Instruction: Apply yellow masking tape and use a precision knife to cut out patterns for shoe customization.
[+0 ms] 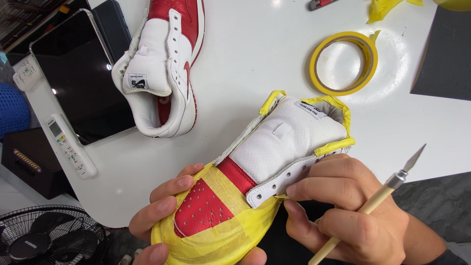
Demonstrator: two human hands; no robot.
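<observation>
A red and white sneaker [274, 147], partly wrapped in yellow masking tape, is held over the table's near edge. My left hand [162, 216] cups its taped toe from the left and below. My right hand [353, 216] rests its fingertips on the white eyelet strip on the shoe's right side. That same hand holds a craft knife [387, 189] with a pale wooden handle, its blade pointing up and to the right, away from the shoe.
A second red and white sneaker [162, 73] lies on the white table [255, 64]. A roll of yellow tape [343, 63] sits beyond the held shoe. A dark tablet [81, 73] and a white remote [68, 145] lie at the left. A dark mat [444, 54] is at right; a fan [44, 235] stands below.
</observation>
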